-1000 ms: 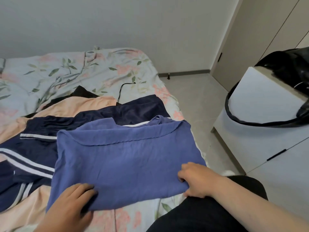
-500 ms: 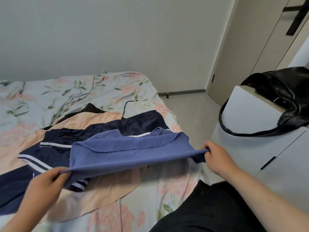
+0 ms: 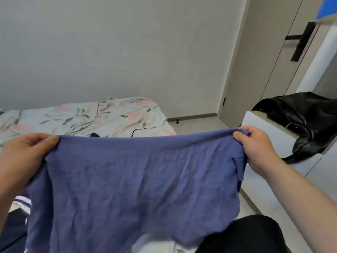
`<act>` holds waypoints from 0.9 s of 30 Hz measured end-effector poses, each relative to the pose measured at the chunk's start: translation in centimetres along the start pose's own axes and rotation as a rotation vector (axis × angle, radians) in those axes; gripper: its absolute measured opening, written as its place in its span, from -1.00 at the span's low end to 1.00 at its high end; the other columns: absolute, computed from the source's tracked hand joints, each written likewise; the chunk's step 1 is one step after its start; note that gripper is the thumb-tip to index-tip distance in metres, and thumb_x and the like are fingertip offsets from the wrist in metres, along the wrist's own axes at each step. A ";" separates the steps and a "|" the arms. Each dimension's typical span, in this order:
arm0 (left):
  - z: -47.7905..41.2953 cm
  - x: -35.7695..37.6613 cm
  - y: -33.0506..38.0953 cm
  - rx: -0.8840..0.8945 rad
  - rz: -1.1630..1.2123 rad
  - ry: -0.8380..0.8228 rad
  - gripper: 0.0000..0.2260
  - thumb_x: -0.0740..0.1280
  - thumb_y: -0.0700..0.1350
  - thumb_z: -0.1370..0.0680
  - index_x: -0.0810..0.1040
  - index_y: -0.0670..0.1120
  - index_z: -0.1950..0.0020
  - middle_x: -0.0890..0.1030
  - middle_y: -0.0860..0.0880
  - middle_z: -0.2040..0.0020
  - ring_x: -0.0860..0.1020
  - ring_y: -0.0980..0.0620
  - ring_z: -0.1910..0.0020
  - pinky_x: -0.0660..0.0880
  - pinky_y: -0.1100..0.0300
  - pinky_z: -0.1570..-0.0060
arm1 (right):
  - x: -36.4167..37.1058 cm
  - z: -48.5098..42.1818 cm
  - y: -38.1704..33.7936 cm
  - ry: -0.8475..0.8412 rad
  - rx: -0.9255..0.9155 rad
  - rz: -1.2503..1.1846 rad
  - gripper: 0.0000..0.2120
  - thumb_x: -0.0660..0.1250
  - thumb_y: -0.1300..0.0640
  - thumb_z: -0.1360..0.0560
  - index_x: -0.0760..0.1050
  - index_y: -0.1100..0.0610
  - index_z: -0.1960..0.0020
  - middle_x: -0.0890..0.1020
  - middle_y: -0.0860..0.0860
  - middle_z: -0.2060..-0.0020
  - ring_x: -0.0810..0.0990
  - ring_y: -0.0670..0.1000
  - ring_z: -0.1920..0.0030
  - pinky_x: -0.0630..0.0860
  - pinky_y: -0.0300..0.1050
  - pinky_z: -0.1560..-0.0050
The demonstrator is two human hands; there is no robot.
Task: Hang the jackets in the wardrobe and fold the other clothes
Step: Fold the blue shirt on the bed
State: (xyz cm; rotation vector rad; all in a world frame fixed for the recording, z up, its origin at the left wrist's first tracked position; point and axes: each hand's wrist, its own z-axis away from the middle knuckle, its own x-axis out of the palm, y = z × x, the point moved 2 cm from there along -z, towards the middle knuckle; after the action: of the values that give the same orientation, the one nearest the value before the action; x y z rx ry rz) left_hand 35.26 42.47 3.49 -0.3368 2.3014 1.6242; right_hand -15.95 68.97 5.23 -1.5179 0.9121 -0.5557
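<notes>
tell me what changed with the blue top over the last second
The blue top was lifted off the bed: the left hand and right hand, which rested at its edges, now pinch its corners and hold it stretched in the air. The camera tilted upward. The navy striped garment stays on the bed and the black bag on the white cabinet.

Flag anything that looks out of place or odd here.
The black bag slumps on the white cabinet, its strap dangling over the front edge. The blue garment, pinched at its top corners by the left hand and right hand, is heavily creased. Nothing spilled.
</notes>
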 end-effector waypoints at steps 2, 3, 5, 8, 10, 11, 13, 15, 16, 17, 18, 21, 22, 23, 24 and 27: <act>-0.2 2.2 -0.6 -0.062 -0.055 -0.017 -0.74 0.41 0.18 -0.44 0.68 0.03 0.06 0.71 0.00 0.21 0.63 0.03 0.21 0.57 0.14 0.07 | 1.1 -0.7 2.0 -0.024 0.066 0.032 -0.92 0.37 0.19 -0.53 0.60 0.08 0.14 0.67 0.02 0.25 0.62 0.03 0.22 0.54 -0.08 0.26; -0.4 3.3 -1.6 -0.087 -0.085 -0.030 -0.84 0.42 0.12 -0.47 0.68 0.06 0.08 0.71 0.00 0.24 0.61 0.05 0.26 0.56 0.19 0.14 | 1.8 -1.0 3.2 -0.041 0.103 0.052 -0.94 0.37 0.20 -0.53 0.61 0.12 0.11 0.68 0.07 0.20 0.63 0.07 0.19 0.58 -0.04 0.21; -0.3 5.3 -4.3 -0.126 -0.155 -0.056 -0.92 0.42 0.00 -0.53 0.69 0.10 0.14 0.69 0.05 0.29 0.59 0.07 0.27 0.55 0.14 0.18 | 3.3 -1.6 5.8 -0.070 0.165 0.097 -0.96 0.37 0.24 -0.53 0.61 0.18 0.08 0.68 0.14 0.15 0.64 0.10 0.16 0.60 0.03 0.09; -0.8 7.7 -7.8 -0.132 -0.358 -0.110 -0.80 0.41 -0.08 -0.54 0.65 0.00 0.29 0.66 0.10 0.30 0.57 0.07 0.23 0.46 0.06 0.21 | 5.8 -2.8 9.3 -0.093 0.227 0.159 -0.95 0.37 0.29 -0.52 0.60 0.21 0.10 0.67 0.13 0.18 0.61 0.08 0.20 0.58 -0.01 0.12; -1.5 9.0 -9.5 -0.104 -0.463 -0.142 -0.78 0.39 -0.11 -0.55 0.60 0.00 0.31 0.63 0.05 0.30 0.54 0.02 0.26 0.40 0.07 0.25 | 7.7 -3.7 11.3 -0.119 0.259 0.198 -0.91 0.36 0.30 -0.52 0.58 0.19 0.14 0.63 0.09 0.24 0.57 0.05 0.25 0.54 -0.08 0.20; -2.0 9.5 -10.2 -0.107 -0.499 -0.144 -0.78 0.38 -0.12 -0.56 0.59 0.01 0.30 0.62 0.03 0.30 0.53 0.00 0.25 0.39 0.06 0.25 | 8.7 -4.3 12.1 -0.139 0.276 0.199 -0.90 0.35 0.31 -0.53 0.57 0.18 0.15 0.62 0.08 0.26 0.56 0.04 0.26 0.53 -0.09 0.22; -3.3 10.2 -11.2 -0.120 -0.554 -0.125 -0.78 0.34 -0.09 -0.58 0.58 0.03 0.27 0.61 0.02 0.26 0.52 -0.02 0.21 0.39 0.05 0.21 | 10.6 -5.3 13.5 -0.164 0.303 0.198 -0.89 0.35 0.31 -0.53 0.59 0.17 0.13 0.63 0.06 0.27 0.56 0.03 0.28 0.52 -0.13 0.24; -4.7 10.7 -11.8 -0.116 -0.584 -0.111 -0.79 0.30 -0.07 -0.60 0.58 0.03 0.24 0.63 -0.01 0.22 0.52 -0.06 0.18 0.40 0.03 0.18 | 12.2 -6.5 14.5 -0.159 0.303 0.198 -0.90 0.35 0.29 -0.53 0.61 0.16 0.12 0.64 0.04 0.26 0.56 0.00 0.28 0.49 -0.18 0.27; -5.1 11.0 -12.2 -0.118 -0.608 -0.116 -0.80 0.29 -0.07 -0.60 0.58 0.02 0.22 0.63 -0.03 0.19 0.52 -0.08 0.16 0.41 0.02 0.16 | 12.9 -7.0 15.0 -0.158 0.306 0.194 -0.91 0.36 0.27 -0.53 0.61 0.16 0.11 0.65 0.04 0.25 0.56 -0.01 0.27 0.49 -0.19 0.26; -5.3 11.4 -12.5 -0.133 -0.631 -0.129 -0.80 0.28 -0.07 -0.60 0.59 0.01 0.20 0.65 -0.06 0.17 0.53 -0.10 0.15 0.42 0.01 0.15 | 13.3 -7.3 15.5 -0.159 0.320 0.194 -0.92 0.36 0.25 -0.53 0.61 0.15 0.12 0.65 0.04 0.24 0.56 -0.01 0.27 0.51 -0.17 0.24; -5.3 11.7 -12.8 -0.151 -0.647 -0.140 -0.82 0.28 -0.06 -0.60 0.59 -0.01 0.18 0.66 -0.10 0.14 0.54 -0.13 0.13 0.43 -0.01 0.14 | 13.6 -7.4 16.1 -0.164 0.352 0.200 -0.92 0.36 0.22 -0.53 0.61 0.16 0.13 0.64 0.04 0.24 0.55 0.00 0.27 0.55 -0.14 0.21; -4.3 13.2 -12.7 -0.174 -0.808 -0.121 -0.88 0.35 -0.07 -0.56 0.60 -0.08 -0.01 0.64 -0.22 0.00 0.54 -0.27 0.00 0.48 -0.12 0.05 | 13.2 -6.2 18.2 -0.219 0.479 0.233 -0.81 0.35 0.18 -0.50 0.46 0.23 0.25 0.48 0.13 0.33 0.40 0.09 0.31 0.41 0.04 0.28; -3.9 14.2 -12.3 -0.119 -0.878 -0.091 -0.80 0.38 -0.08 -0.53 0.59 -0.12 -0.11 0.61 -0.27 -0.04 0.52 -0.32 -0.05 0.47 -0.18 0.00 | 12.8 -5.6 18.8 -0.257 0.512 0.252 -0.81 0.32 0.19 -0.47 0.38 0.21 0.27 0.38 0.12 0.34 0.30 0.11 0.30 0.28 0.04 0.29; -3.3 15.5 -11.3 -0.034 -0.901 -0.065 -0.74 0.41 -0.10 -0.51 0.57 -0.16 -0.16 0.59 -0.29 -0.05 0.50 -0.34 -0.07 0.46 -0.21 -0.04 | 12.3 -4.9 19.3 -0.295 0.534 0.277 -0.82 0.30 0.20 -0.44 0.31 0.16 0.28 0.32 0.11 0.33 0.23 0.10 0.27 0.18 0.02 0.25; -2.4 17.3 -10.1 0.071 -0.864 -0.062 -0.73 0.43 -0.14 -0.49 0.57 -0.17 -0.16 0.59 -0.29 -0.05 0.49 -0.33 -0.07 0.45 -0.21 -0.06 | 11.7 -4.3 19.6 -0.334 0.548 0.299 -0.79 0.26 0.21 -0.40 0.23 0.13 0.30 0.27 0.10 0.32 0.18 0.11 0.26 0.12 0.03 0.23; 1.7 24.6 -5.4 0.160 -0.604 -0.326 -0.91 0.38 -0.09 -0.51 0.61 0.00 0.00 0.60 -0.02 0.00 0.53 -0.06 -0.02 0.48 -0.04 -0.04 | 9.9 -2.6 20.1 -0.410 0.596 0.375 -0.71 0.20 0.24 -0.34 0.08 0.07 0.38 0.17 0.07 0.40 0.10 0.07 0.33 0.03 0.01 0.28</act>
State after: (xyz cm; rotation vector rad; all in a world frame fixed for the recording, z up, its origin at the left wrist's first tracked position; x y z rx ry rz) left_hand 14.59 41.86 -11.04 -0.6068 1.8266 1.0949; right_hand -16.87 60.04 -15.51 -0.8454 0.6117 -0.1975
